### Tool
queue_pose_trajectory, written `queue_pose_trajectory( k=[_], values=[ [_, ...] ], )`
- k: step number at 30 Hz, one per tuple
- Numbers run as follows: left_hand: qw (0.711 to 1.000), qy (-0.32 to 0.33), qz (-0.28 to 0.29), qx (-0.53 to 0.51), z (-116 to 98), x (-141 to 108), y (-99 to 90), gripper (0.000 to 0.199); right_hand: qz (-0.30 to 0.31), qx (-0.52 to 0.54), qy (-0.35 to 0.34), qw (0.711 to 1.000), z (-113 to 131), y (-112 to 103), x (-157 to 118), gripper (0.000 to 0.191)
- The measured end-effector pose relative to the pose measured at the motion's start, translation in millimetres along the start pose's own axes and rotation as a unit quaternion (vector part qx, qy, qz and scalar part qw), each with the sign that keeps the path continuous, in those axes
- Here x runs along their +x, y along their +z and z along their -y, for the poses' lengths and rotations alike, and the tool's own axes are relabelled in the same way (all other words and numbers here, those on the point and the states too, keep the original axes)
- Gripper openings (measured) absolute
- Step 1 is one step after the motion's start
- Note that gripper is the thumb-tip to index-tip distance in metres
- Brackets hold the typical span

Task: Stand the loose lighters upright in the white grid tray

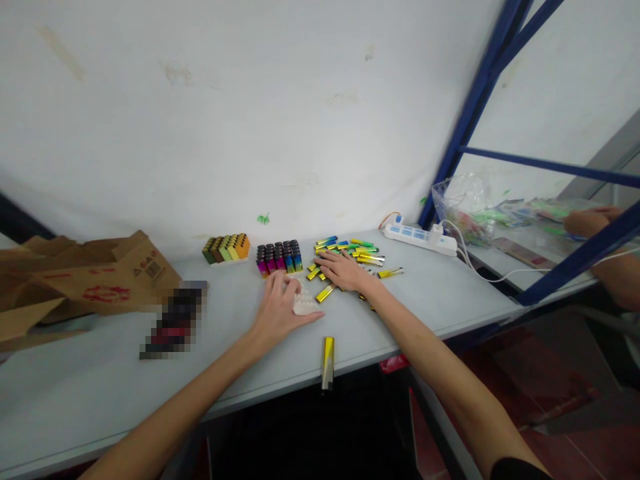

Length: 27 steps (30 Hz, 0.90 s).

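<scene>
My left hand (281, 308) has its fingers at the left of a small white tray (304, 303) with a bumpy top, the thumb stretched along its near side. Stretched fingers of my right hand (343, 269) lie over a loose pile of shiny yellow, green and blue lighters (367, 255). Whether any of them is gripped there is hidden. Just behind the white tray stands an upright block of purple-and-blue lighters (279, 259) with black tops. A single yellow-and-silver lighter (327, 363) lies at the table's front edge, one end poking over it.
Another block of green, yellow and orange lighters (226, 248) stands by the wall. An open cardboard box (115, 277) and a pixelated dark item (175, 320) are at left. To the right are a power strip (420, 238), blue frame (463, 127) and another person's arm (617, 260).
</scene>
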<state>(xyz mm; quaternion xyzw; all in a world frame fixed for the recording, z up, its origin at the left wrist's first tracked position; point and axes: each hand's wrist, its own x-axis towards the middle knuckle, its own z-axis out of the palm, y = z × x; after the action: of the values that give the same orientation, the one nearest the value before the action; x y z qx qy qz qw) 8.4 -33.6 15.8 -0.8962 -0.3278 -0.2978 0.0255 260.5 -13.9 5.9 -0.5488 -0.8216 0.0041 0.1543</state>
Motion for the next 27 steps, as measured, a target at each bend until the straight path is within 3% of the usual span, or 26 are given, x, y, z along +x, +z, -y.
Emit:
queue_pose_trajectory(
  k=[3, 6, 9, 11, 13, 15, 18, 21, 25, 27],
  values=[
    [0.998, -0.03, 0.038, 0.037, 7.9, -15.9, -7.2, 0.06, -0.015, 0.021, -0.002, 1.0, -2.5, -4.1, 3.4, 0.046],
    [0.993, -0.049, 0.078, 0.071, 10.4, -27.2, -13.8, 0.056, -0.082, 0.045, 0.009, 0.996, 0.6, -21.4, 4.8, 0.041],
    [0.99, -0.05, 0.096, 0.088, 10.4, -34.8, -21.0, 0.054, -0.189, 0.088, -0.007, 0.978, 27.6, -50.2, -8.8, 0.034],
    [0.989, -0.058, 0.092, 0.099, 11.8, -39.4, -25.0, 0.049, -0.218, 0.122, -0.053, 0.967, 60.8, -66.6, -32.0, 0.03],
    [0.989, -0.063, 0.081, 0.108, 14.9, -43.7, -27.3, 0.045, -0.174, 0.137, -0.102, 0.97, 98.4, -73.6, -65.3, 0.029],
    [0.989, -0.061, 0.075, 0.112, 19.5, -46.9, -27.6, 0.044, -0.082, 0.131, -0.145, 0.977, 130.4, -69.3, -101.9, 0.036],
    [0.991, -0.052, 0.076, 0.094, 27.3, -47.7, -24.4, 0.044, -0.007, 0.099, -0.129, 0.987, 154.5, -48.7, -144.4, 0.051],
    [0.994, -0.05, 0.079, 0.053, 34.3, -43.9, -20.3, 0.04, 0.011, 0.052, -0.101, 0.993, 151.1, -28.9, -159.1, 0.053],
    [0.995, -0.05, 0.08, 0.016, 40.8, -33.5, -23.3, 0.037, 0.003, 0.004, -0.07, 0.998, 123.3, -18.4, -147.6, 0.054],
    [0.997, -0.058, 0.046, 0.007, 46.2, -25.0, -29.5, 0.037, -0.006, 0.0, -0.069, 0.998, 104.4, -18.0, -139.0, 0.051]
  ],
)
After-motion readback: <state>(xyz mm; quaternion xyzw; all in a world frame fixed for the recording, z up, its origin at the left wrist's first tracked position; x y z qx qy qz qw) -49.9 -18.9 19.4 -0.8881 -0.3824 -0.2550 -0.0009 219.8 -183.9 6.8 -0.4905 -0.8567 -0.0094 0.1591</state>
